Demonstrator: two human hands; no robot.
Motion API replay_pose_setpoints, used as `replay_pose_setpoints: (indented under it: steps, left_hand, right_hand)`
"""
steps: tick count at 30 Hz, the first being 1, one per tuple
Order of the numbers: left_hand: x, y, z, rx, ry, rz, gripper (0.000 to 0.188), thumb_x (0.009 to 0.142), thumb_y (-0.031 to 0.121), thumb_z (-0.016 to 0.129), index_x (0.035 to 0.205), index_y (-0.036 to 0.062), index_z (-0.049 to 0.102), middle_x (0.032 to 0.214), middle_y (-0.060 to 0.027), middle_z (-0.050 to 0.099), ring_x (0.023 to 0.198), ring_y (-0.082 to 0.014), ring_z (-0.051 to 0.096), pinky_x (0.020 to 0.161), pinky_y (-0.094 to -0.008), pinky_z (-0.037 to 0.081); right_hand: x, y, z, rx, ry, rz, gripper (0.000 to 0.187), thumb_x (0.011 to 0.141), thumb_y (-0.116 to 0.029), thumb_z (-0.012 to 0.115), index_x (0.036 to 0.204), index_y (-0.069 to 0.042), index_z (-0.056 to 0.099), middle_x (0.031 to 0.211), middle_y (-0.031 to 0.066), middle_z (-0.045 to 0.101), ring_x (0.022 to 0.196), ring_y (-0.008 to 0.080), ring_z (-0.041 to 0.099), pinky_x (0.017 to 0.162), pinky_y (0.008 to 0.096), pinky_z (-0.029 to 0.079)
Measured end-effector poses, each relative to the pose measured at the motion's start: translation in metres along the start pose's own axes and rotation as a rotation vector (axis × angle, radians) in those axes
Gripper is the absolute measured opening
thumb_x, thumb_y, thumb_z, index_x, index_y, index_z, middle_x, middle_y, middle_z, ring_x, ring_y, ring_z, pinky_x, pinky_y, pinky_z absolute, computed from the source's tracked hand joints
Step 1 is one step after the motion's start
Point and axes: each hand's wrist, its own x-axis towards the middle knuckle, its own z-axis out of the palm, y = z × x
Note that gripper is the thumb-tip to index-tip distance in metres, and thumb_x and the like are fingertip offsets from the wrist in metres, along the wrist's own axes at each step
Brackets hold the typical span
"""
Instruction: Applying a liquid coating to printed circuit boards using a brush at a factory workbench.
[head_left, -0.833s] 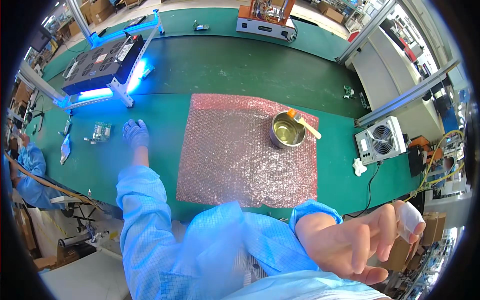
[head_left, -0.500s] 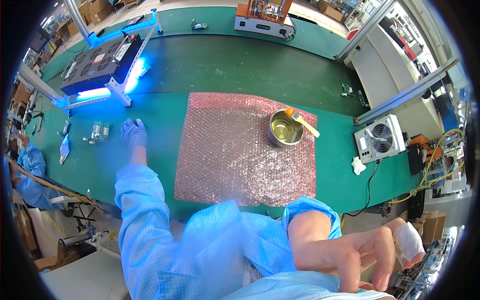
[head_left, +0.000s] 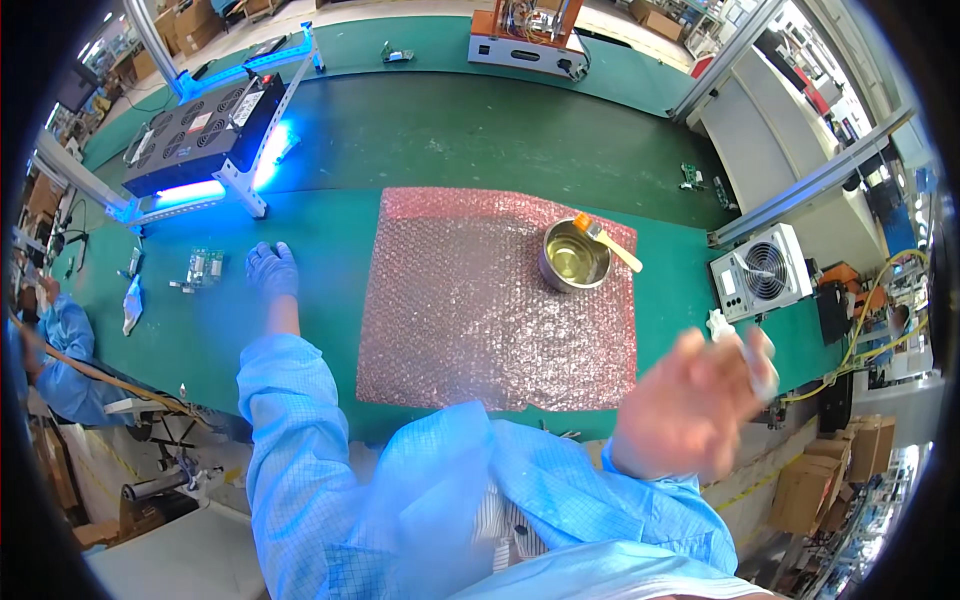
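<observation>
My left hand (head_left: 271, 268), in a blue-purple glove, rests on the green mat with its fingers slightly spread and nothing seen in them. Just left of it lies a green circuit board (head_left: 203, 268). My right hand (head_left: 692, 405) is bare, with a white wrap round one finger. It is raised above the table's right front part, smeared by motion, so its fingers are not clear. Between my hands a pink bubble-wrap sheet (head_left: 480, 310) is spread flat. On its upper right stands a metal bowl of yellowish liquid (head_left: 575, 258), with a brush (head_left: 615, 248) across its rim.
A black fan unit (head_left: 205, 135) on a frame glows blue at the far left. At right stand a white fan device (head_left: 765, 272) and a crumpled white wipe (head_left: 718, 323). An orange-framed machine (head_left: 527, 45) is at the back. Another person's blue sleeve (head_left: 65, 350) shows at left.
My right hand has moved up and forward from the lower right corner to over the table's front edge. My left hand stays by the circuit board. The view has shifted slightly.
</observation>
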Motion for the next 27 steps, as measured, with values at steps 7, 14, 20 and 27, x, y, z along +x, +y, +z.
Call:
replay_pose_setpoints:
  steps: [7,14,20,27]
  left_hand:
    - [-0.003,0.003,-0.008,-0.035,-0.046,0.007,0.043,0.088,0.038,0.044,0.115,0.0043,0.051,0.121,-0.0184,0.050,0.115,-0.0326,0.045,0.097,-0.0432,0.036]
    - [-0.003,0.000,-0.005,-0.047,-0.035,0.019,0.044,0.089,0.037,0.042,0.114,0.0034,0.052,0.123,-0.0189,0.049,0.117,-0.0324,0.044,0.098,-0.0415,0.036]
    - [-0.009,0.011,-0.028,-0.133,-0.190,-0.076,0.041,0.085,0.040,0.048,0.112,0.0090,0.052,0.119,-0.0144,0.050,0.114,-0.0294,0.045,0.094,-0.0421,0.037]
    - [-0.012,0.026,-0.054,-0.098,-0.292,-0.149,0.041,0.086,0.039,0.047,0.113,0.0088,0.052,0.118,-0.0144,0.051,0.115,-0.0289,0.045,0.095,-0.0418,0.037]
  right_hand:
    - [-0.014,0.083,-0.193,-0.807,0.147,0.334,0.029,0.080,-0.007,0.055,0.108,-0.002,0.051,0.105,0.0098,0.056,0.078,0.0137,0.051,0.068,0.0265,0.043]
    - [-0.014,0.095,-0.350,-1.329,0.058,0.480,0.024,0.076,-0.008,0.056,0.098,0.001,0.055,0.091,0.0090,0.055,0.079,0.0201,0.054,0.074,0.0306,0.044]
    - [-0.004,0.118,-0.377,-1.860,-0.225,0.460,0.037,0.073,-0.018,0.057,0.104,0.001,0.051,0.107,0.0163,0.050,0.103,0.0321,0.047,0.088,0.0404,0.039]
    - [-0.002,0.155,-0.362,-2.023,-0.282,0.432,0.046,0.076,-0.030,0.055,0.112,-0.001,0.049,0.117,0.0157,0.048,0.113,0.0306,0.043,0.094,0.0454,0.033]
